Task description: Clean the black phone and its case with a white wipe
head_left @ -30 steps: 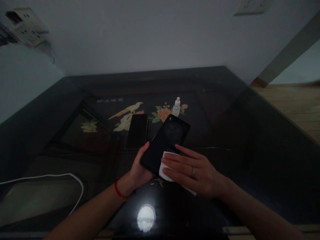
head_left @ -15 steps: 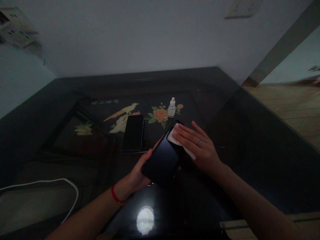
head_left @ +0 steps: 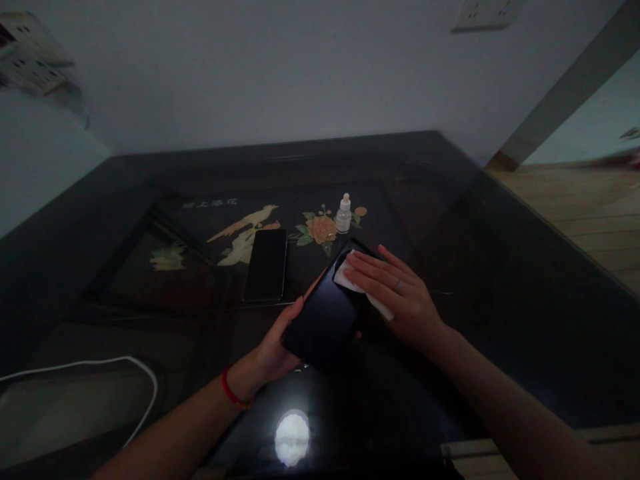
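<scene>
Bench (head_left: 500,320), glossy black, floral pattern (head_left: 321,229). Dark phone (head_left: 323,315) — tilted above bench, in left hand (head_left: 277,347), fingers round both long edges. White cloth (head_left: 346,277) — under right hand (head_left: 400,293), fingers pressing it to phone's far end. Dropper bottle (head_left: 343,219), upright, beyond.

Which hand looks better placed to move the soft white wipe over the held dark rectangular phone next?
Probably the right hand: it holds the white wipe on the far end of the dark phone, while the left hand grips its near end.
</scene>
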The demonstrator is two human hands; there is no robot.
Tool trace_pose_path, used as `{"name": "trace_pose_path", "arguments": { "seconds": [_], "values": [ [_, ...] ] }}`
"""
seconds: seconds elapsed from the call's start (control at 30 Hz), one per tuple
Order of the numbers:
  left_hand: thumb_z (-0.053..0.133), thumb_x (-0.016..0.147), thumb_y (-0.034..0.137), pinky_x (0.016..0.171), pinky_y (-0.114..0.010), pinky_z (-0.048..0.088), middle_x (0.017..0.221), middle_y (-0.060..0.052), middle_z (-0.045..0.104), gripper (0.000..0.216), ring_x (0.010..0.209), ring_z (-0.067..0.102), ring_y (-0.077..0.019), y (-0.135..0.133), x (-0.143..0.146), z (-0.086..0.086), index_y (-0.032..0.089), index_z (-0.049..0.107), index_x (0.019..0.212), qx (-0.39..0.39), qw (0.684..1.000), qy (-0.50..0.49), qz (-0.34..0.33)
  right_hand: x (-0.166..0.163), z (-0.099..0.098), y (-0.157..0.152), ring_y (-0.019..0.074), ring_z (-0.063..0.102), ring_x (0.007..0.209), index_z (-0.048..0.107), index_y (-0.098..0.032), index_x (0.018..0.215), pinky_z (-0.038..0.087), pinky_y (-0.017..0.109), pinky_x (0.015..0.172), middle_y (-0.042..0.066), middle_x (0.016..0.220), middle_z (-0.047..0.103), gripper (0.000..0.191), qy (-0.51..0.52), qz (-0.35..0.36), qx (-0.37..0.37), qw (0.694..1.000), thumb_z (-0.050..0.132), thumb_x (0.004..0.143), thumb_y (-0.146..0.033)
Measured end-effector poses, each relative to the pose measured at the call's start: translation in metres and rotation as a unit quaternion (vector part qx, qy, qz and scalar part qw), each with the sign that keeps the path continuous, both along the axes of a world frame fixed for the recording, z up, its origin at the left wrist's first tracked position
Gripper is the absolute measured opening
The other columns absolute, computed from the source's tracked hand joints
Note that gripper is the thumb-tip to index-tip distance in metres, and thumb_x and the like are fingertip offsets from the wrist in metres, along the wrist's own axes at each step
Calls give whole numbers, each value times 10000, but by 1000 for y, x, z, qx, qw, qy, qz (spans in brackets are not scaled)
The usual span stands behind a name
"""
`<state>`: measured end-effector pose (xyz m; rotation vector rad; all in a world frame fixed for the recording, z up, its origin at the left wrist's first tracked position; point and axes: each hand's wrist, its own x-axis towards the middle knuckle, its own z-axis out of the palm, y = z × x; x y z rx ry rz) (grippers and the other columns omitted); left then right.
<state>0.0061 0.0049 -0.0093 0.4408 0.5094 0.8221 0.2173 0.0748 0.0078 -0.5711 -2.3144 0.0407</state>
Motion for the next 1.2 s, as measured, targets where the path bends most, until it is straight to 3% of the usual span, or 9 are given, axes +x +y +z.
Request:
{"name": "trace_pose_path", "arguments": {
  "seconds": [0.23,0.47,0.6,0.8,0.87,1.03,1.2],
  "values": [
    [481,847,503,887,-385,432,1087,-134,703,534,1023,645,-276,3,-3,-1,115,592,1197,-14,998,-39,46,0,-1,3,211,570,1178,538,-152,1256,358,512,1072,129,1215,638,357,-30,49,-6,998,485,903,-146],
    [506,834,527,924,-392,411,1160,-139,671,569,1046,635,-293,2,-2,-3,109,576,1214,-21,998,-38,45,3,5,2,215,540,1213,557,-131,1226,382,484,1062,157,1230,623,343,33,-28,12,999,501,890,-96],
    [528,836,510,967,-405,380,1126,-152,683,579,1018,647,-287,0,-3,-6,88,560,1231,-18,999,-42,-7,0,5,1,210,494,1258,539,-151,1255,337,494,1091,134,1269,600,346,-2,-28,40,999,449,924,-106],
    [488,861,500,922,-425,412,1154,-161,668,700,1025,643,-295,0,-2,-2,126,324,1429,-12,999,-33,0,3,2,8,197,556,1195,571,-169,1217,224,539,1135,107,1253,616,342,-39,-43,52,997,436,923,-61],
    [493,856,499,902,-405,429,1121,-164,682,695,1023,645,-284,1,-2,-1,105,354,1412,-9,1000,-25,15,3,1,8,208,570,1179,586,-167,1204,225,545,1134,107,1235,629,356,-40,-44,47,997,453,899,-41],
    [478,844,540,948,-410,407,1053,-138,712,688,1036,634,-272,1,-4,-5,106,421,1375,-10,999,-4,48,4,3,5,215,614,1116,598,-179,1194,290,537,1112,97,1163,672,382,-31,-43,22,998,483,858,-39],
    [457,857,537,907,-405,423,1041,-157,708,662,956,657,-267,0,-6,-8,88,462,1342,1,1000,-8,18,4,7,0,197,606,1130,543,-206,1269,432,446,1037,97,1212,646,399,35,-25,2,999,502,885,-106]
  ]
}}
